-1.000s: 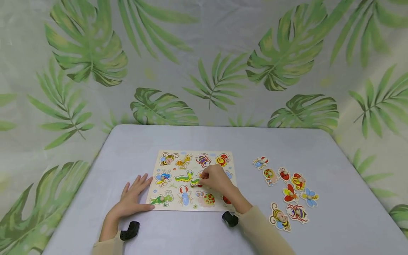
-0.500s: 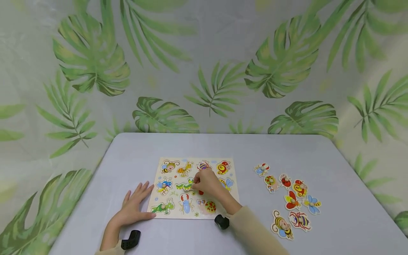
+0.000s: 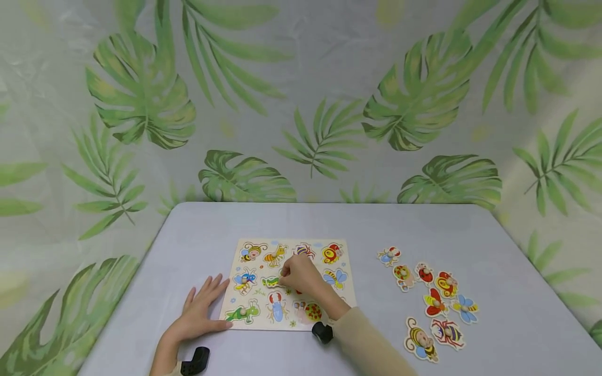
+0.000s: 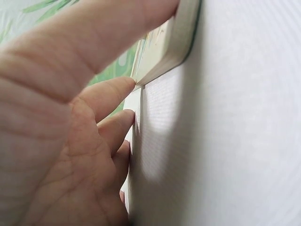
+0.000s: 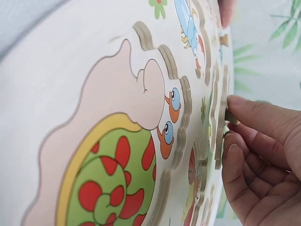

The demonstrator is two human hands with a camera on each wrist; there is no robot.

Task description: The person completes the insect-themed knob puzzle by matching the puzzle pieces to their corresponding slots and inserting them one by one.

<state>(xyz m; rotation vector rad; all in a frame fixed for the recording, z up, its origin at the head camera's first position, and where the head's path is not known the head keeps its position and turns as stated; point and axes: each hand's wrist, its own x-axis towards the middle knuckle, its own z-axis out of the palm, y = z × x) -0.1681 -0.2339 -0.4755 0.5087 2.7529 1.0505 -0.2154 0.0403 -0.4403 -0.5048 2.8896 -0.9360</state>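
A wooden insect puzzle board [image 3: 264,322] lies on the table. My right hand [image 3: 303,277] pinches a caterpillar puzzle piece [image 3: 271,282] by its small knob, over the caterpillar spot in the middle row. The right wrist view shows thumb and fingers [image 5: 249,150] at the knob, with the piece [image 5: 221,127] close along the board face. At the board's left side, my left hand [image 3: 199,313] lies with fingers spread, fingertips at the edge and thumb at the lower left corner. A grasshopper piece [image 3: 243,312] and a blue-winged insect piece [image 3: 244,281] with knobs sit in the board.
Several loose knobbed pieces lie right of the board, among them a beetle [image 3: 389,256], a snail [image 3: 403,277], a ladybug [image 3: 425,273], a spider [image 3: 448,333] and a bee [image 3: 421,342]. A leaf-print cloth [image 3: 329,104] hangs behind the table.
My right hand has moved left with the caterpillar piece, from beside the caterpillar spot to over it. The left hand holds its place at the board's edge. The head view has tilted up slightly.
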